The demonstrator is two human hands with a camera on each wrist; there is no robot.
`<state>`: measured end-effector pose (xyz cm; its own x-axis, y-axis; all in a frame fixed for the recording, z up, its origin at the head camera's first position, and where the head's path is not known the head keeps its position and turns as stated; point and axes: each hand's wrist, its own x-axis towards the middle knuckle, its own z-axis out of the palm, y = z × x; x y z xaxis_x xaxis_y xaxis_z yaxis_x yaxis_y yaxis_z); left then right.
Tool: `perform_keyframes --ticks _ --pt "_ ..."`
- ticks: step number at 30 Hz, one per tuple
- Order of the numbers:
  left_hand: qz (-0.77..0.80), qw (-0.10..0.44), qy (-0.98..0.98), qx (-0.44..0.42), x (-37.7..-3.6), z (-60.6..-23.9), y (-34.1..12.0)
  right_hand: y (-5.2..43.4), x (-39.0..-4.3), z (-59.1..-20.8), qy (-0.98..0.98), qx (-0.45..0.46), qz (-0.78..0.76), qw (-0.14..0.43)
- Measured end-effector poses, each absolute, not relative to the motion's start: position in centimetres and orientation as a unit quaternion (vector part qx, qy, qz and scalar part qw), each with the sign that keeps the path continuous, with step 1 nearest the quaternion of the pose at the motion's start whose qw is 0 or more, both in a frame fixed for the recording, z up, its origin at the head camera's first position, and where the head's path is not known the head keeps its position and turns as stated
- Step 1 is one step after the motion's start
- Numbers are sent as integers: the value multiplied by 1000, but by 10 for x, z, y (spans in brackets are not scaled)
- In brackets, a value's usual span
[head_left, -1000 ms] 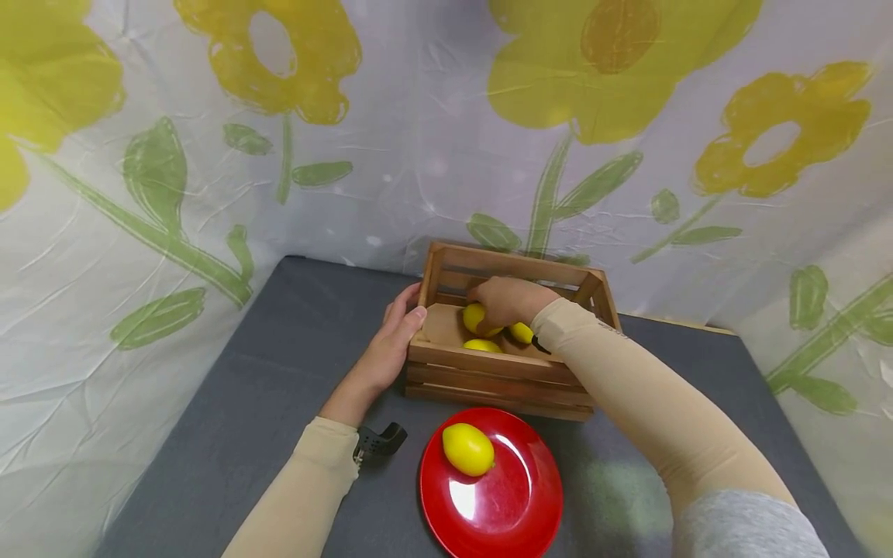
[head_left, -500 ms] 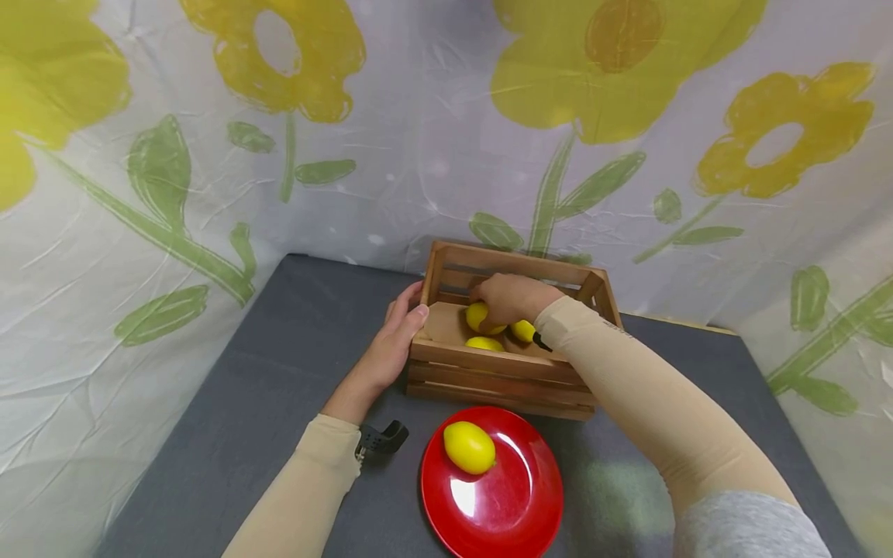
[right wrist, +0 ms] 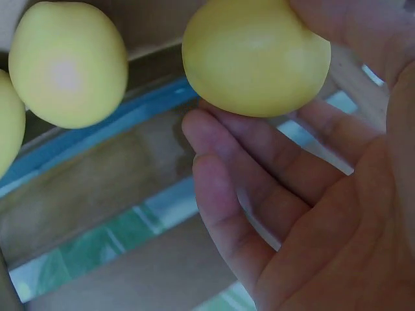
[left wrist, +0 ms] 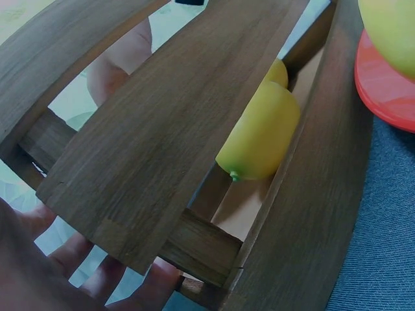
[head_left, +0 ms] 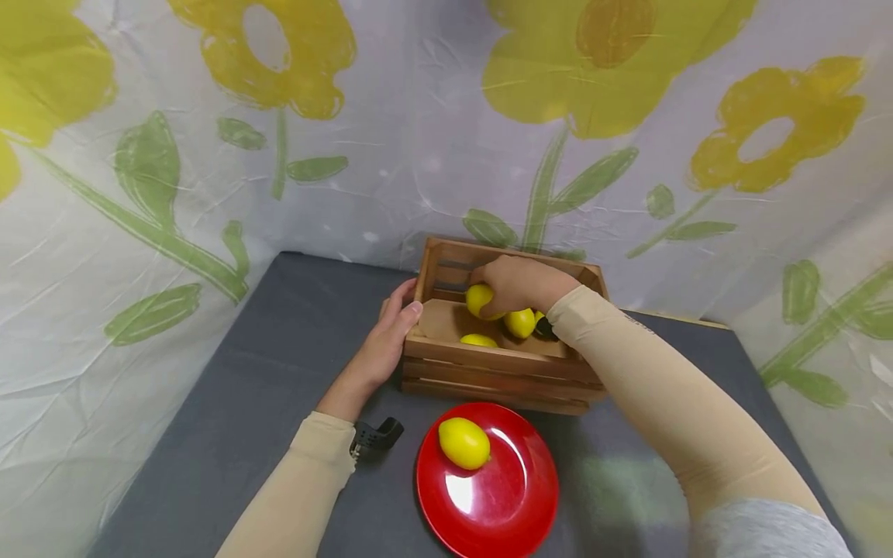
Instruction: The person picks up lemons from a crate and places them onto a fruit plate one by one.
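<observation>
A wooden slatted crate (head_left: 488, 364) stands on the dark table, with two lemons (head_left: 519, 322) lying inside. My right hand (head_left: 516, 283) is over the crate and grips another lemon (head_left: 480, 298) (right wrist: 253, 55) between thumb and fingers, just above the crate floor. My left hand (head_left: 387, 341) holds the crate's left end, fingers curled over its rim (left wrist: 97, 272). In the left wrist view one lemon (left wrist: 259, 139) shows through the slats. In front of the crate sits a red plate (head_left: 509, 504) with one lemon (head_left: 463, 442) on it.
A small black object (head_left: 377, 435) lies by my left wrist. A flower-printed sheet (head_left: 209, 155) hangs close behind and beside the table. Bare dark tabletop (head_left: 244, 403) spreads to the left of the crate.
My right hand has lifted the lemon it grips up off the crate floor. The left hand stays on the crate's end.
</observation>
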<state>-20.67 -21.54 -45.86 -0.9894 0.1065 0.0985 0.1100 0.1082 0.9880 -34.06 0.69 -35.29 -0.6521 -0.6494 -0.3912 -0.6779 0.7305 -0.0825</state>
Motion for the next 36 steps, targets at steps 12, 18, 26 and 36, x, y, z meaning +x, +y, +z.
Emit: perform_keyframes --ticks 12,18,26,36 --pt "-660 10 -748 -75 -208 -456 -219 18 -314 -326 917 -364 30 159" --pt "-655 9 -752 -71 -208 -457 -218 31 -297 -314 916 -377 16 132" --pt "-658 5 -749 -78 -208 -457 -216 41 -275 -300 921 -377 9 100" --pt "-659 6 -747 -86 -211 -461 -213 42 -247 -293 927 -368 9 77"
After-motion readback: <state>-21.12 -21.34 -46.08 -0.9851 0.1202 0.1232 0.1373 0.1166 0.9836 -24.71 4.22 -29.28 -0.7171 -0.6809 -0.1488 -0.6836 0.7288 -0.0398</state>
